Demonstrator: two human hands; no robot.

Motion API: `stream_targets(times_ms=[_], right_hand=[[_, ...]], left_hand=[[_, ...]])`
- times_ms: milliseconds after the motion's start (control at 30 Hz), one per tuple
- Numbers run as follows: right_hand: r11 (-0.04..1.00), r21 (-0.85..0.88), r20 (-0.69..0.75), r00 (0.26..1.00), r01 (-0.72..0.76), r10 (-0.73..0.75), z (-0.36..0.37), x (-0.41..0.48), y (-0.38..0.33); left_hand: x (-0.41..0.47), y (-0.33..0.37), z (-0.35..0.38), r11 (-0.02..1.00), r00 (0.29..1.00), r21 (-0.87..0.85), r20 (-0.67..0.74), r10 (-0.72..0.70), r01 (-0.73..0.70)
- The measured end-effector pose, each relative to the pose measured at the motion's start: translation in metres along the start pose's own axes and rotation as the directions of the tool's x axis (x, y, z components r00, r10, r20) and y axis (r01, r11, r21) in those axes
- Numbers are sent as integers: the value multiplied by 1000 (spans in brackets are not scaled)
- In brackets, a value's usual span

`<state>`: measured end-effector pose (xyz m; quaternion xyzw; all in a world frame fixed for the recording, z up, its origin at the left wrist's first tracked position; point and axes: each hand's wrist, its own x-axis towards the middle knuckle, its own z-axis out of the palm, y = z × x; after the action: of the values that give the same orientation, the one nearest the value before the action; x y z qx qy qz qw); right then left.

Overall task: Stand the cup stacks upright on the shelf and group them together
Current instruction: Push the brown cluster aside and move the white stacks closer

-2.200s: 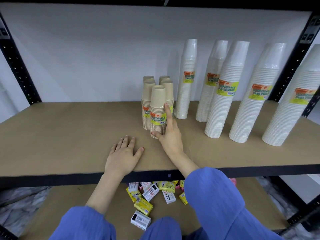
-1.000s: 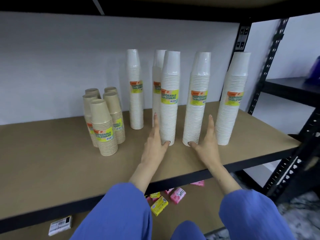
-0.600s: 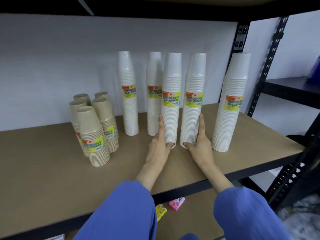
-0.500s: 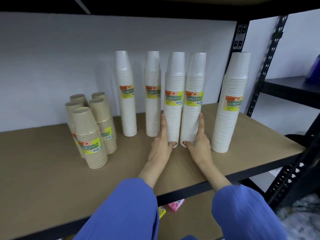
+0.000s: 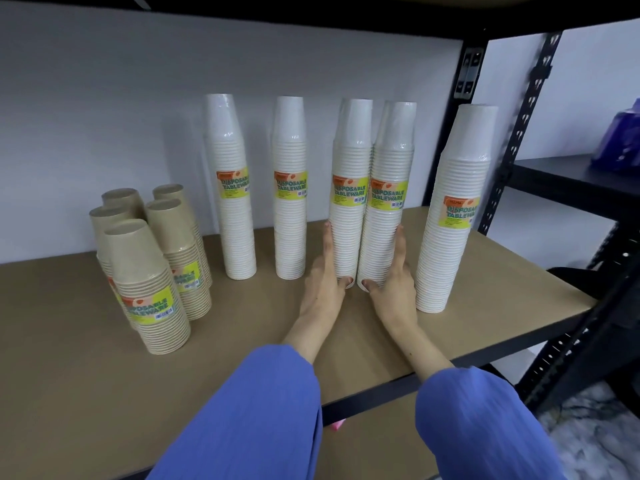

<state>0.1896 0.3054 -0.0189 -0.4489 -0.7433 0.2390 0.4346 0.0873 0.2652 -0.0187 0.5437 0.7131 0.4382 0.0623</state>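
Five tall white cup stacks stand upright along the back of the brown shelf. My left hand grips the base of the third white stack, thumb in front, fingers up its left side. My right hand grips the base of the fourth white stack the same way from the right. These two stacks touch side by side. The first white stack, second white stack and fifth white stack stand apart. Several short brown cup stacks cluster upright at the left.
A black perforated post rises at the shelf's right end. Beyond it a dark neighbouring shelf carries a blue-purple object. A pink item shows on the board below. The shelf above hangs close over the tall stacks.
My hands have pushed the third and fourth white stacks together until they touch, and slid them slightly back. The brown stacks and the other white stacks have not moved.
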Motion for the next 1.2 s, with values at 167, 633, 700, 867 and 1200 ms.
stream_targets(times_ms=[167,633,700,867,1200], right_hand=[[1000,-2,-1,1000,0,0,0,-1,-1],[996,-85,138,990,-8,20,-9,-34,-29],[998,-39,191,981,44,-36,0,-34,-39],[985,61,314,933,163,-174,40,-24,-62],[989,52,352,925,136,-145,90,-3,-64]], left_hand=[[1,0,0,1000,1000,3,0,-5,5],[-22,-17,-73,998,947,62,-321,5,16],[-22,-22,-85,996,916,92,-401,22,16],[-15,-37,-97,977,907,185,-421,-17,104],[-7,-65,-89,943,915,112,-302,-268,313]])
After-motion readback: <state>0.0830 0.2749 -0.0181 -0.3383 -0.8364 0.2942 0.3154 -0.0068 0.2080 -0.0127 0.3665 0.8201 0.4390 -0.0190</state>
